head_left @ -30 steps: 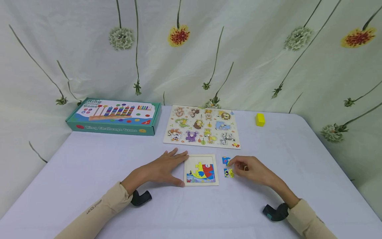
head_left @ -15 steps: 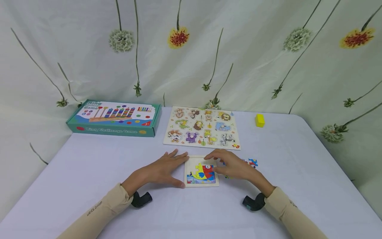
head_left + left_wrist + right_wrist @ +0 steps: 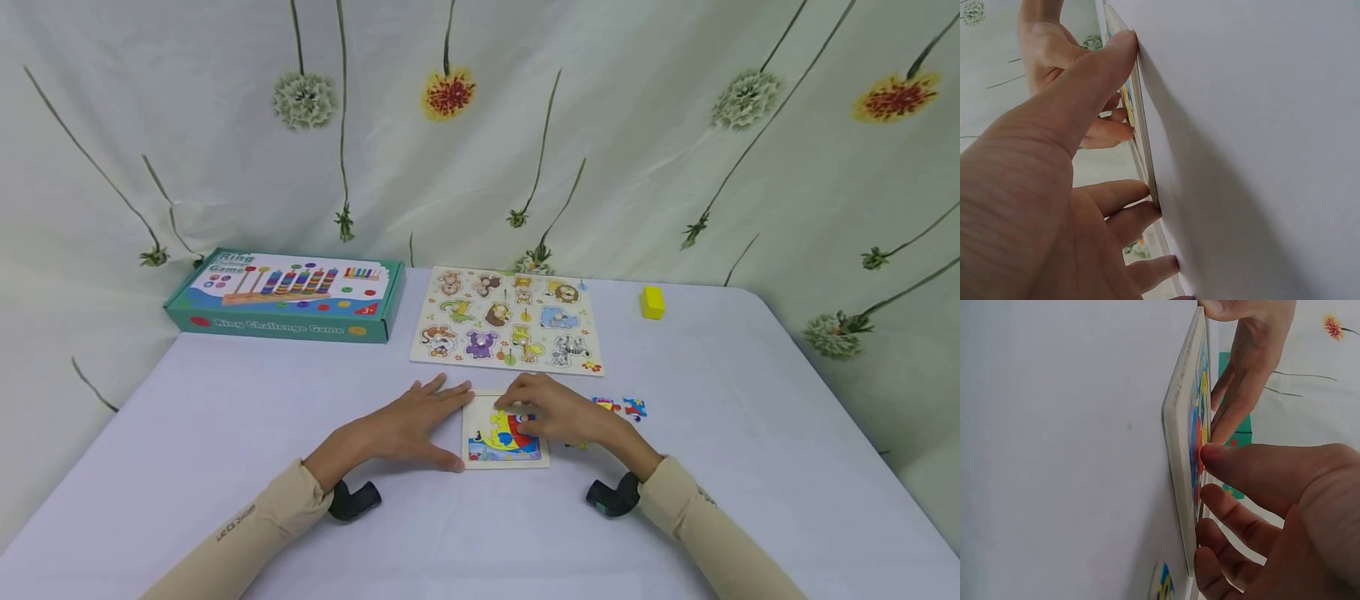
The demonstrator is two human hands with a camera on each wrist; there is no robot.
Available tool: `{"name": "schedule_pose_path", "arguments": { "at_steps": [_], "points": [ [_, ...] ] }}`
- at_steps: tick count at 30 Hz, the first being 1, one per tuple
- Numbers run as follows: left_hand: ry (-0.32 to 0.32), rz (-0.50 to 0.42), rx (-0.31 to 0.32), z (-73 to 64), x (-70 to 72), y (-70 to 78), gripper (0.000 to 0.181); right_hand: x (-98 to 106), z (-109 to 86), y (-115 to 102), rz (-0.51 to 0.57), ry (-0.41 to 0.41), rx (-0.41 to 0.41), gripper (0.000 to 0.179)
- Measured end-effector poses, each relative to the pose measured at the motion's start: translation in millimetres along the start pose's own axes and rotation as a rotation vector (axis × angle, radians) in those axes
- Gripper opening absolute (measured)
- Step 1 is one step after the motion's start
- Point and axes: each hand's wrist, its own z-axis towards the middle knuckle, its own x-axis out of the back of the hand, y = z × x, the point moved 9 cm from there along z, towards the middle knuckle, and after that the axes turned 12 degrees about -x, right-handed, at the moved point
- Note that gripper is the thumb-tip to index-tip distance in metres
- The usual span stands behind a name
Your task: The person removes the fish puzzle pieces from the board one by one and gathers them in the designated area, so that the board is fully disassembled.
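Observation:
A small wooden tray puzzle (image 3: pixel 506 454) lies on the table, with a yellow, red and blue fish picture partly filled in. My left hand (image 3: pixel 420 421) is spread along its left side, thumb and fingertips at the frame's edge; the left wrist view shows the thumb (image 3: pixel 1124 47) against the rim. My right hand (image 3: pixel 558 410) is over the upper right of the puzzle, thumb and fingers curled in a pinch around a small puzzle piece that they largely hide. In the right wrist view, the right thumb (image 3: pixel 1222 456) is down at the picture's surface.
Loose jigsaw pieces (image 3: pixel 634 407) lie right of the tray, some partly behind the right hand. Behind stands an animal peg board (image 3: pixel 506 321), with a green Ring Challenge Game box (image 3: pixel 281 296) to its left and a yellow block (image 3: pixel 652 302) to its right.
My right hand has moved left from the loose pieces onto the tray puzzle, then a little further left. Pieces it covered at the right now show. My left hand has stayed put.

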Motion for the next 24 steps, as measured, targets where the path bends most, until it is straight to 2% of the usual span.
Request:
{"name": "schedule_pose_path", "arguments": {
  "at_steps": [7, 24],
  "points": [
    [-0.002, -0.001, -0.003, -0.1, 0.7, 1.5, 0.094, -0.4, 0.8, 0.1, -0.019, 0.011, 0.011, 0.032],
    [-0.001, 0.008, -0.01, 0.1, -0.9, -0.4, 0.095, -0.6, 1.7, 2.8, 0.012, 0.004, -0.043, 0.032]
  ]
}}
